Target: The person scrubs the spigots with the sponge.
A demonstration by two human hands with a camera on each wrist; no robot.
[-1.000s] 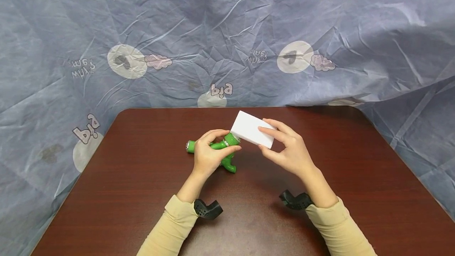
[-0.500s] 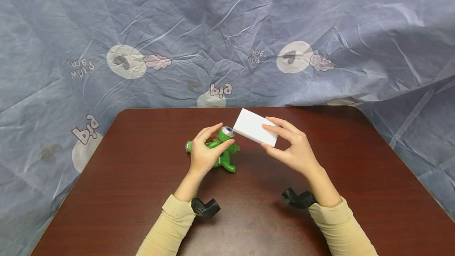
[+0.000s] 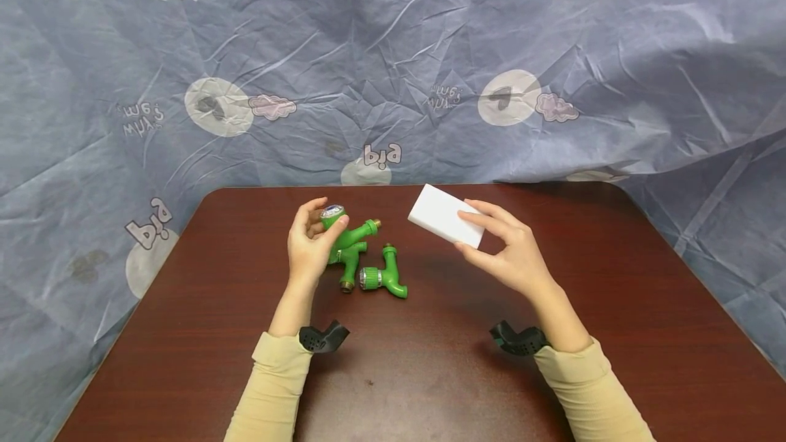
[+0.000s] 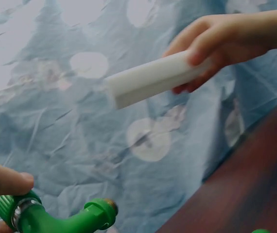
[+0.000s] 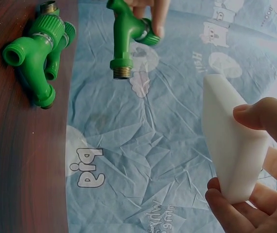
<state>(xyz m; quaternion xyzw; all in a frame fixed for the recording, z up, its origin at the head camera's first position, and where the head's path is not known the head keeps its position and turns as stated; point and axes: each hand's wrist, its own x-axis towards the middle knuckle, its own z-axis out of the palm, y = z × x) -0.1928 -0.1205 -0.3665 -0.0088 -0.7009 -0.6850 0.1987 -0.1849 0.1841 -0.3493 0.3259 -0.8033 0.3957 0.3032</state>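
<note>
My left hand (image 3: 307,247) holds a green tap (image 3: 358,234) by its ribbed knob, thumb and fingers around it. The tap is raised above the table, its brass threaded end (image 5: 122,73) pointing away from the hand. In my right hand (image 3: 512,251) a plain white sponge block (image 3: 443,215) is pinched between thumb and fingers, tilted and clear of the tap. Two more green taps lie on the table: one (image 3: 350,264) partly hidden behind the held tap, the other (image 3: 390,271) just right of it with its knob to the left.
A dark brown wooden table (image 3: 430,374) spreads under both arms. Behind it hangs a wrinkled blue-grey printed cloth (image 3: 344,67). Black wrist mounts (image 3: 518,340) sit at the cuffs of both cream sleeves.
My left hand has moved left with the tap, away from the sponge block, and turned it knob-up. The right hand has shifted slightly right. The two lying taps now show more fully.
</note>
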